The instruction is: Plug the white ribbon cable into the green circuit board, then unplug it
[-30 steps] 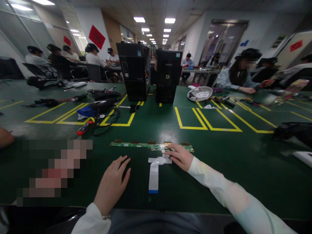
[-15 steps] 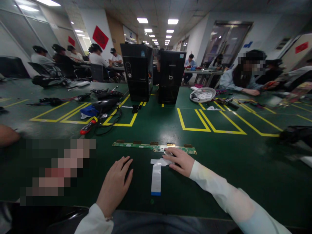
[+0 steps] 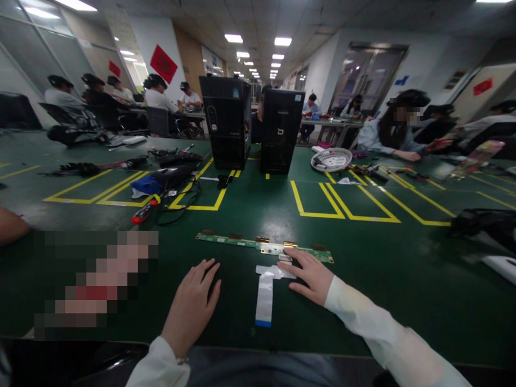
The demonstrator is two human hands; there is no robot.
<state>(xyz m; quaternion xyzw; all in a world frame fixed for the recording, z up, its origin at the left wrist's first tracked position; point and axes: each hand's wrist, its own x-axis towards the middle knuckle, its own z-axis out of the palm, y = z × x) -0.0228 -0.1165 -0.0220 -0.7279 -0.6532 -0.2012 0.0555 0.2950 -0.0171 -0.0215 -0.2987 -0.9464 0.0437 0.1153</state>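
A long, narrow green circuit board lies across the table in front of me, with several brown tabs along its far edge. From its near side a white flat ribbon cable runs toward me, folded near the board and blue at its free end. My right hand rests with fingers spread over the cable's fold and the board's near edge. Its fingertips touch there without gripping, and part of the fold is hidden beneath them. To the left of the cable, my left hand lies open on the tabletop, holding nothing.
Two black computer towers stand at the back. A red screwdriver lies left, near a black power tool and cords. A white basket sits back right. Another person's arm reaches in at left.
The circuit board and ribbon cable have slid a little to the right, together with my right hand. My left hand has stayed almost in place. The view has shifted slightly.
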